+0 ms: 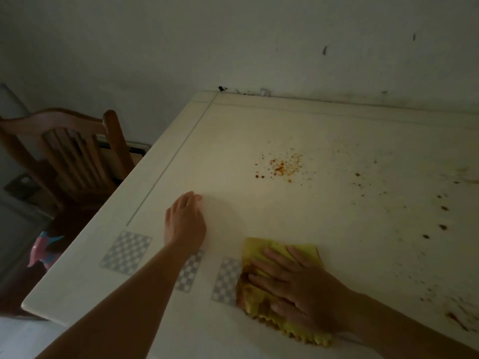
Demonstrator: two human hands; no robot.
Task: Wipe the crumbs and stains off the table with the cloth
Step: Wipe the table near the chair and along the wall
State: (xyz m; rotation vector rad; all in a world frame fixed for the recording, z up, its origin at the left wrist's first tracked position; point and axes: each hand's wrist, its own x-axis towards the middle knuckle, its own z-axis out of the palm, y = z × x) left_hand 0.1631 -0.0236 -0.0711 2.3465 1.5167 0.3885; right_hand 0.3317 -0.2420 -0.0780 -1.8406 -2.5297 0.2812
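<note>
A cream table (233, 136) fills the view. Near its front edge lies a yellow cloth (259, 251), crumpled and stained brown on its left side. My right hand (300, 286) lies flat on the cloth with fingers spread, pressing it to the table. To the left, my left hand (185, 224) rests palm down on bare tabletop, holding nothing. A patch of orange-red crumbs and stains (282, 165) sits beyond the cloth near the table's middle. Darker specks and smears (440, 224) are scattered along the right side.
A wooden chair (67, 151) stands at the table's left side. A pink and blue toy (44, 248) lies below it. The table's far edge meets a marked wall (259, 47). Checkered inlays (127, 252) run along the front edge.
</note>
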